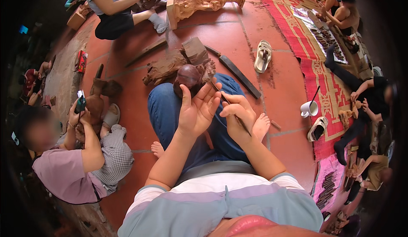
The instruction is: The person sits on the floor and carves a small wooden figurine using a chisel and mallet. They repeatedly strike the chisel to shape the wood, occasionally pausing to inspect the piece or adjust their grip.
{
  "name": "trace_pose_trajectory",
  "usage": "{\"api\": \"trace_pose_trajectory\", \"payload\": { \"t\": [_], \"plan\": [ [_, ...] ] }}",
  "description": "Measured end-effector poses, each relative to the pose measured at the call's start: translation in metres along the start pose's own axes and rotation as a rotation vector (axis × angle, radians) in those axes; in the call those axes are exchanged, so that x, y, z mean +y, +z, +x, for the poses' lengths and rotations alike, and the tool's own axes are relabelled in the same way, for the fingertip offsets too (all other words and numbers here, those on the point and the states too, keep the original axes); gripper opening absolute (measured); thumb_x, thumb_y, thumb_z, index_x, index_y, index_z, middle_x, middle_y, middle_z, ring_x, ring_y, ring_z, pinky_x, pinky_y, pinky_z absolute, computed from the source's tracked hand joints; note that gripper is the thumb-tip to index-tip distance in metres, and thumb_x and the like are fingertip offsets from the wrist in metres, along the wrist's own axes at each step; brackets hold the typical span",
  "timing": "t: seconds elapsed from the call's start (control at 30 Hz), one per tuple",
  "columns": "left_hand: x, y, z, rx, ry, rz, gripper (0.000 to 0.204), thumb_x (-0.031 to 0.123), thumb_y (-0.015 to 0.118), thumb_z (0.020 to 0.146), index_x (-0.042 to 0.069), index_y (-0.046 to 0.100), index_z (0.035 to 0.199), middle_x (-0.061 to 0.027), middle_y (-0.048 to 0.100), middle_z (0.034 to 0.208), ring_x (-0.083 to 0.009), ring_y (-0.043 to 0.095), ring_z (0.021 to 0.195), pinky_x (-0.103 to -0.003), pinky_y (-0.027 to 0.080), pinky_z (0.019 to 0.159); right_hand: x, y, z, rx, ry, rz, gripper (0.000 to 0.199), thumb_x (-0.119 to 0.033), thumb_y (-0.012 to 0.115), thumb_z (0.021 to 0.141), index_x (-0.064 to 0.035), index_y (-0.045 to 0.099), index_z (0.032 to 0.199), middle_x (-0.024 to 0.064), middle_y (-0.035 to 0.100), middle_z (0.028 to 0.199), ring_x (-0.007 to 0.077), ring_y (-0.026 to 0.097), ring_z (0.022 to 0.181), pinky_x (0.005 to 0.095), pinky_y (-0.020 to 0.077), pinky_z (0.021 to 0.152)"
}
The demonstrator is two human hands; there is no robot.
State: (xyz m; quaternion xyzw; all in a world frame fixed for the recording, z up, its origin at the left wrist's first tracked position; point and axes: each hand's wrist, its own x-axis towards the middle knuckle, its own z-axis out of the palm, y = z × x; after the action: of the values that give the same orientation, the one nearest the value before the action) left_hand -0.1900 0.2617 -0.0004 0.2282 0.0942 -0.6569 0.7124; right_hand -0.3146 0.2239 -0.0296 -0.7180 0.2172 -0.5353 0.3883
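A dark reddish-brown wood carving (188, 76) with a smooth round front lies between my knees, joined to or resting against rougher wood behind it. My left hand (197, 109) is just on the near side of it, palm up with thumb and fingers apart, holding nothing. Whether its fingertips touch the wood I cannot tell. In my right hand (239, 114) is a thin dark carving chisel (243, 125), gripped by closed fingers. It slants from near my wrist up toward the left fingertips and the carving's right side.
Beyond the carving lie a rough wood block (165, 65), a wooden mallet-like bar (240, 76) and a long wood strip (146, 52). A sandal (263, 57) and white mug (309, 109) are at right, by a red mat (312, 73). A person (72, 169) sits close at left.
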Motion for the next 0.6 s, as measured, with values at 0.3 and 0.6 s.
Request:
{"api": "trace_pose_trajectory", "payload": {
  "t": [0.3, 0.6],
  "plan": [
    [-0.002, -0.036, 0.011, -0.274, -0.054, -0.065, 0.066, 0.062, 0.036, 0.087, 0.002, 0.054, 0.106, -0.0104, 0.061, 0.099, -0.0154, 0.063, 0.081, -0.026, 0.056, 0.072, -0.007, 0.001, 0.001, -0.006, 0.052, 0.018, 0.017, 0.009, 0.059, 0.080, -0.0008, 0.058, 0.067, 0.0185, 0.061, 0.098, 0.0252, 0.064, 0.089, 0.0272, 0.0508, 0.078],
    [-0.004, -0.026, 0.010, -0.204, -0.044, -0.076, 0.062, 0.062, 0.040, 0.086, 0.005, 0.055, 0.104, -0.0052, 0.060, 0.084, -0.0139, 0.062, 0.070, -0.024, 0.056, 0.065, -0.013, 0.001, 0.001, -0.079, -0.049, -0.014, 0.015, 0.010, 0.062, 0.076, -0.0009, 0.059, 0.067, 0.0188, 0.061, 0.099, 0.0274, 0.065, 0.093, 0.0304, 0.0520, 0.082]
  ]
}}
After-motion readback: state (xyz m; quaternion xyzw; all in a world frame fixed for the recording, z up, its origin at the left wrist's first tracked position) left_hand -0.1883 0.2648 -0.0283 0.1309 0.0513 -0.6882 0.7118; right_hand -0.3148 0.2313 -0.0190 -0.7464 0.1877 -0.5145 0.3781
